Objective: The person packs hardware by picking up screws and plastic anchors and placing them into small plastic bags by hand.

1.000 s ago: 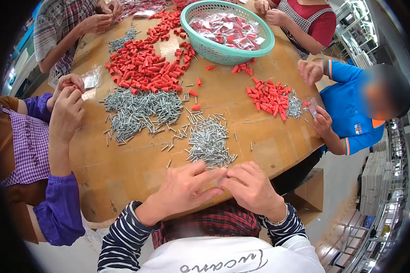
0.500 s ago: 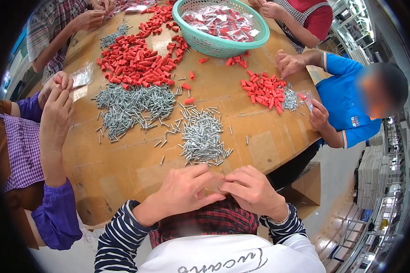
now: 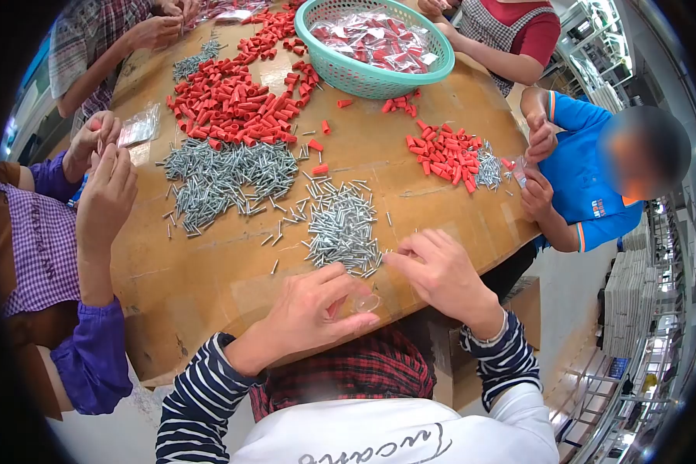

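Observation:
My left hand point(image 3: 309, 309) is at the table's near edge, its thumb and fingers around a small clear plastic bag point(image 3: 366, 302). My right hand point(image 3: 445, 278) reaches over the tabletop, fingertips at the right edge of a pile of silver screws point(image 3: 340, 228); whether a screw is between them is too small to tell. Beyond lie a larger screw pile point(image 3: 224, 178) and a big heap of red plugs point(image 3: 232, 100). A few loose red plugs point(image 3: 319, 169) lie just past the near screws.
A green basket point(image 3: 379, 83) of filled bags stands at the back. On the right, a person in blue point(image 3: 588, 178) works beside red plugs point(image 3: 445, 155) and screws. A person in purple sleeves point(image 3: 93, 348) sits left. More people's hands are at the far side.
My right hand has left my left hand and moved forward and right to the screws. My left hand stays near its place with the bag. The blue-shirted person's hands have come together.

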`<state>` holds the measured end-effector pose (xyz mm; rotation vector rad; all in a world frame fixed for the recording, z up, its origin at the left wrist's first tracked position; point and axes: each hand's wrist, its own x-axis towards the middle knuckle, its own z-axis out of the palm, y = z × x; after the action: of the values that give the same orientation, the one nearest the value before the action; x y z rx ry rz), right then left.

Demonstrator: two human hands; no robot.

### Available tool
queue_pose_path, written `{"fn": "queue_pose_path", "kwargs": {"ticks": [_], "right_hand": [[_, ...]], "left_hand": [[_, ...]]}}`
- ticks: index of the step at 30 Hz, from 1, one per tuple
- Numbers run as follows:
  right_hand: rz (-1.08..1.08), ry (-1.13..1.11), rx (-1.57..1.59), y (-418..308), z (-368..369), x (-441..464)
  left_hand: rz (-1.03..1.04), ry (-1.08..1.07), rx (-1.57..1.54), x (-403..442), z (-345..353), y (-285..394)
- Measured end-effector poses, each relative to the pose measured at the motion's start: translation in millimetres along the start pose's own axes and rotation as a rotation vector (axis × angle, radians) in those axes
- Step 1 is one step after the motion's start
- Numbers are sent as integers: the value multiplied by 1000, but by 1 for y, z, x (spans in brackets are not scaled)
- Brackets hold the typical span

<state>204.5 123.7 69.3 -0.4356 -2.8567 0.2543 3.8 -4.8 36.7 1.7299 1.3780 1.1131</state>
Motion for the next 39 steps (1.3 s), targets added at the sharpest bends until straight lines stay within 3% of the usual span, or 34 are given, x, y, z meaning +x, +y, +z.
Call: {"fn": "queue_pose_path", "kwargs": {"ticks": [12, 21, 24, 27, 29, 33, 36, 39], "right_hand": [[-217, -178, -282, 7, 17, 34], [-99, 26, -36, 12, 27, 32], [146, 126, 273, 12, 29, 26], [557, 104, 816, 10, 34, 17], [613, 155, 1143, 4, 33, 17], [616, 174, 1552, -2, 36, 13], [509, 243, 1622, -11, 42, 14], [373, 276, 1481, -21, 40, 17]], "left_hand": [[-6, 21, 19, 1, 1, -9], [-11, 62, 0, 1, 1, -8], [-13, 95, -10, 1, 1, -9], [-26, 143, -29, -1, 2, -10], [-18, 175, -49, 0, 4, -11], [-3, 249, -44, 1, 7, -15], [-6, 284, -31, 2, 6, -16], [-6, 289, -27, 3, 6, -16]]}}
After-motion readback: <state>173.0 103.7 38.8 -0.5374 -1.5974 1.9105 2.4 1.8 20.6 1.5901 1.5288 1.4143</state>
